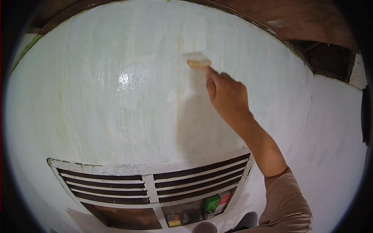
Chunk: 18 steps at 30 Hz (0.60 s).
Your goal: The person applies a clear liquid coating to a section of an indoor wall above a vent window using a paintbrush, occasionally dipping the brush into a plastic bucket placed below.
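My right hand [229,91] is closed around the handle of a paintbrush [199,62], its arm reaching up from the lower right. The brush has a yellowish wooden body and pale, whitish bristles, and its tip lies against or very close to the wall [143,112]. That wall carries streaky white paint over pale green, with a wet, shiny patch left of the brush. A shadow of my hand and arm falls on it below the brush. My left hand does not show.
Below the painted area sits a white frame with louvred slats [202,178]. Green and red items [211,204] and a yellow container [174,221] appear through its lower opening. Brown ceiling boards [303,19] run overhead, with a dark gap [330,60] at the upper right.
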Each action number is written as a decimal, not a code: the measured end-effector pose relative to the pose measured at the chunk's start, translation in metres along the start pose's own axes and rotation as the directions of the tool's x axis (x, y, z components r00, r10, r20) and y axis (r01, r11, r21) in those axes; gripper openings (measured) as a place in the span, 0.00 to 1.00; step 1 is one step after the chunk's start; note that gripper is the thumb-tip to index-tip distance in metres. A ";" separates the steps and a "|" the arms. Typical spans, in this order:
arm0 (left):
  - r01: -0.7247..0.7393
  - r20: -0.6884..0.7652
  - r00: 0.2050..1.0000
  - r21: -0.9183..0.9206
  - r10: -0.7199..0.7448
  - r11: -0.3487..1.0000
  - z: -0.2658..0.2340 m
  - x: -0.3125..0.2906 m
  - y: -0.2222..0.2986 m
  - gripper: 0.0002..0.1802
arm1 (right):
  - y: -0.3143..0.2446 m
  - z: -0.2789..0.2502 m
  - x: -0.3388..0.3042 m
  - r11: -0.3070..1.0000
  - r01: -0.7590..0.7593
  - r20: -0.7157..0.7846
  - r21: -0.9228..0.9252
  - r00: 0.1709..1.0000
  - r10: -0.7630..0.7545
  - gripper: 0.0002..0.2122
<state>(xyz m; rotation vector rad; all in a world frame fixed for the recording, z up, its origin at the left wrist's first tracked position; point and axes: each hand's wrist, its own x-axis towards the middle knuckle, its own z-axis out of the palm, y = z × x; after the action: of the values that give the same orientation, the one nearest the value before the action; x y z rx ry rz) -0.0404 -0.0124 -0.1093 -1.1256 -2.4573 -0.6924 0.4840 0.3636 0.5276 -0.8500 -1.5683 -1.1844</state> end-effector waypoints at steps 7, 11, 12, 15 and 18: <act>-0.010 0.012 1.000 0.003 0.010 1.000 0.005 0.008 0.004 0.16 | 0.024 0.033 0.073 0.999 -0.027 -0.153 -0.025 0.988 0.023 0.14; -0.016 0.017 1.000 0.016 0.016 1.000 -0.005 0.006 0.006 0.16 | 0.003 0.038 0.020 0.996 0.027 -0.107 -0.081 0.994 -0.036 0.16; -0.019 0.021 1.000 0.017 0.018 1.000 -0.005 0.006 0.006 0.16 | -0.006 0.034 -0.002 0.997 -0.014 0.001 -0.070 1.000 0.014 0.16; -0.033 0.018 0.999 0.029 0.032 0.999 -0.010 0.007 0.008 0.16 | -0.024 0.025 -0.067 0.997 -0.070 0.186 -0.019 0.980 0.072 0.20; -0.073 -0.028 0.997 0.016 0.074 0.997 -0.008 0.005 0.016 0.16 | -0.039 0.004 -0.125 0.993 -0.107 0.332 0.052 0.940 0.084 0.21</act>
<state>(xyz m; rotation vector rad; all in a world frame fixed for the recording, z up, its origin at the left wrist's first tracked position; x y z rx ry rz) -0.0308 -0.0049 -0.0957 -1.1860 -2.3808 -0.6627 0.4847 0.3590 0.3965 -1.1089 -1.8023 -0.9464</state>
